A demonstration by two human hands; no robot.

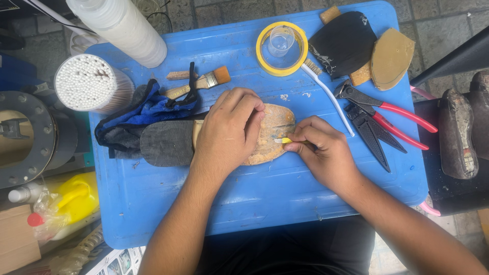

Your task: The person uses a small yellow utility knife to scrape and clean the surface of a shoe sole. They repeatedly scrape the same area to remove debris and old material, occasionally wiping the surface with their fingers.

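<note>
Fingers of the left hand [228,133] pressed flat, unclenched, on the tan sole [270,135] (blue table [265,198] beneath). The right hand [321,150] pinched a small yellow tool [285,140] against it.

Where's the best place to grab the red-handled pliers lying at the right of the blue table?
Probably the two red handles of the red-handled pliers, from the right. They lie flat, splayed toward the blue table's right edge, clear of other things; the dark jaws point left toward the white brush handle.
</note>
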